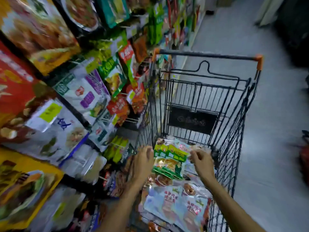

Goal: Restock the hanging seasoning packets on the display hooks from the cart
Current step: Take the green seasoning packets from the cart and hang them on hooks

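Note:
A bundle of green and yellow seasoning packets (168, 158) lies on top of the heap inside the black wire cart (237, 124). My left hand (143, 159) is at the bundle's left edge with its fingers curled. My right hand (201, 160) is at the bundle's upper right corner, fingers also curled. Motion blur hides whether either hand grips the bundle. Below my hands, pale blue and red packets (177, 203) fill the near part of the cart. On the left, the display hooks (117, 104) carry hanging packets in red, green and white.
The shelving (50, 91) on the left runs along the aisle, close against the cart's left side. The cart's handle with orange ends (209, 56) is at the far end. Grey floor (274, 114) lies to the right, with dark objects at its right edge.

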`<state>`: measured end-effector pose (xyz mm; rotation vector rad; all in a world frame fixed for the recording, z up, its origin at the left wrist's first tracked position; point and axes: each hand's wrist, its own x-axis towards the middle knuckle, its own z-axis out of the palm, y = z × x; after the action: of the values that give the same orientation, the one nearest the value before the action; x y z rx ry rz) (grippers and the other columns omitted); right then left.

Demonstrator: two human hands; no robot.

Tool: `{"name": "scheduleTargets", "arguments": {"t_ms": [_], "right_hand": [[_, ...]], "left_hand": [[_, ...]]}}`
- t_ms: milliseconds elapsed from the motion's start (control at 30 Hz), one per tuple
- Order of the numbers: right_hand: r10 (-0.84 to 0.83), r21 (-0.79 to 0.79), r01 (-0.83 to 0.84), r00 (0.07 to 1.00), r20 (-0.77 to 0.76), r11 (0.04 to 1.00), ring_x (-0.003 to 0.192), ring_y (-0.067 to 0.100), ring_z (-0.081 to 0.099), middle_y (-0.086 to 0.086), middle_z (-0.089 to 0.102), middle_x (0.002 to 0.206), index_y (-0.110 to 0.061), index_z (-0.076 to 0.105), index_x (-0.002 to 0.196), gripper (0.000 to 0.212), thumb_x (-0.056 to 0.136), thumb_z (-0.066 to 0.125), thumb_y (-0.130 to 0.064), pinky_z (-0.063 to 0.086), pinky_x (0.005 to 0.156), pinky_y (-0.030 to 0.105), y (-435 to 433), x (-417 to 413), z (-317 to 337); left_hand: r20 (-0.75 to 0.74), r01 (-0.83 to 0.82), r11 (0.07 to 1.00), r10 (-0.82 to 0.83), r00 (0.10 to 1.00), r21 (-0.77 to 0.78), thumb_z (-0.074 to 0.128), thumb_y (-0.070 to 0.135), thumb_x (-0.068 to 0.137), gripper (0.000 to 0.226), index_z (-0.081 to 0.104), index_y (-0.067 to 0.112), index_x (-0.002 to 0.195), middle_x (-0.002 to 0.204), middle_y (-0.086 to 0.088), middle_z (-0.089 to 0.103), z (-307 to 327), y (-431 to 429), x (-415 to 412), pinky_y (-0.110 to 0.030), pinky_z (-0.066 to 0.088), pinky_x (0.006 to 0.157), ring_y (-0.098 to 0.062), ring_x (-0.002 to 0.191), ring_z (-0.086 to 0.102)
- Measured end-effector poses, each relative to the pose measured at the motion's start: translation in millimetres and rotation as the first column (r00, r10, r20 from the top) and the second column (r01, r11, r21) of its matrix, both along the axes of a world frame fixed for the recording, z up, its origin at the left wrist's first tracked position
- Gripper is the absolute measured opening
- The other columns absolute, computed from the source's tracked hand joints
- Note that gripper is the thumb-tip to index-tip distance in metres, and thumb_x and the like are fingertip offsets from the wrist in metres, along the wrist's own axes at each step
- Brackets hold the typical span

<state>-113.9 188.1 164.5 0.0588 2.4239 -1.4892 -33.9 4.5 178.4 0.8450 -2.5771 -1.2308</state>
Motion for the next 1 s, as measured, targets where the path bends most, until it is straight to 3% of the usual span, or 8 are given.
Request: {"name": "scheduleTargets", "arguments": {"t_ms": [167,267,333,467,567,700,833,1000], "right_hand": [[-0.116,0.139,0.102,0.989,0.096,0.985,0.08,0.037,0.063,0.023,0.068,0.082,0.007,0.066,0.088,0.03,0.099,0.049,-0.015,0.048,0.066,0.035,0.3,-25.3,-87.4],[-0.101,0.215,0.067,0.983,0.153,0.974,0.059,0.027,0.051,0.016,0.056,0.064,-0.001,0.055,0.067,0.034,0.098,0.047,-0.011,0.031,0.056,0.03,-10.4,-34.9,-136.1],[-0.098,0.249,0.045,0.974,0.206,0.967,0.052,0.021,0.041,0.015,0.046,0.058,-0.002,0.049,0.061,0.035,0.096,0.049,-0.007,0.029,0.057,0.032,-19.1,-39.9,-166.6],[-0.1,0.293,0.002,0.942,0.32,0.956,0.052,0.02,0.045,0.01,0.044,0.052,-0.006,0.047,0.054,0.043,0.096,0.055,-0.017,0.029,0.051,0.032,-31.3,-44.6,-221.2],[-0.143,0.322,0.007,0.905,0.4,0.947,0.069,0.019,0.049,0.01,0.049,0.068,-0.006,0.046,0.077,0.032,0.093,0.06,-0.031,0.024,0.057,0.031,-41.0,-44.5,-243.9],[-0.236,0.327,0.089,0.864,0.445,0.941,0.097,0.033,0.062,0.024,0.065,0.102,0.003,0.058,0.106,0.036,0.086,0.069,-0.025,0.037,0.069,0.031,-49.8,-45.2,-259.8],[-0.271,0.326,0.124,0.848,0.455,0.937,0.101,0.032,0.063,0.02,0.068,0.107,0.001,0.066,0.107,0.036,0.083,0.072,-0.025,0.045,0.079,0.032,-44.0,-48.2,-256.5],[-0.326,0.224,0.243,0.791,0.518,0.944,0.096,0.031,0.066,0.017,0.07,0.104,0.001,0.064,0.107,0.029,0.083,0.072,-0.015,0.052,0.089,0.046,-29.5,-46.2,-245.0]], "left_hand": [[0.143,0.091,0.994,-0.099,0.985,0.065,0.048,0.012,0.097,0.021,0.062,0.001,0.109,0.101,-0.016,0.065,-94.3,-14.0,-45.1,-0.021,0.034,0.07,-0.027,0.094,0.06],[0.243,0.107,0.992,-0.121,0.963,0.069,0.046,0.01,0.097,0.024,0.061,-0.001,0.112,0.1,-0.021,0.066,-147.9,-21.7,-64.2,-0.025,0.035,0.068,-0.032,0.093,0.062],[0.309,0.097,0.993,-0.111,0.945,0.062,0.045,0.009,0.097,0.024,0.059,-0.003,0.113,0.102,-0.023,0.065,-178.9,-24.3,-73.7,-0.033,0.042,0.077,-0.035,0.097,0.061],[0.464,0.139,0.987,-0.089,0.882,-0.076,0.04,0.015,0.098,0.032,0.053,0.004,0.124,0.121,-0.018,0.058,-220.1,-23.6,-88.4,-0.035,0.04,0.092,-0.029,0.115,0.052],[0.494,0.099,0.992,-0.045,0.868,-0.084,0.041,0.014,0.097,0.039,0.043,0.005,0.135,0.138,-0.018,0.044,-236.4,-20.1,-97.2,-0.034,0.035,0.097,-0.027,0.124,0.044],[0.47,0.076,0.989,-0.008,0.883,-0.125,0.05,0.01,0.093,0.042,0.042,0.004,0.134,0.136,-0.017,0.042,-244.8,-15.4,-103.4,-0.033,0.034,0.099,-0.03,0.124,0.043],[0.451,-0.082,0.996,0.082,0.889,-0.019,0.062,0.002,0.086,0.037,0.053,-0.001,0.122,0.127,-0.019,0.052,-245.0,-15.7,-109.7,-0.029,0.038,0.085,-0.029,0.115,0.05],[0.437,-0.136,0.991,0.117,0.892,0.013,0.074,0.007,0.078,0.033,0.059,0.004,0.107,0.117,-0.015,0.058,-237.6,-15.2,-110.8,-0.04,0.05,0.08,-0.032,0.104,0.057]]}}
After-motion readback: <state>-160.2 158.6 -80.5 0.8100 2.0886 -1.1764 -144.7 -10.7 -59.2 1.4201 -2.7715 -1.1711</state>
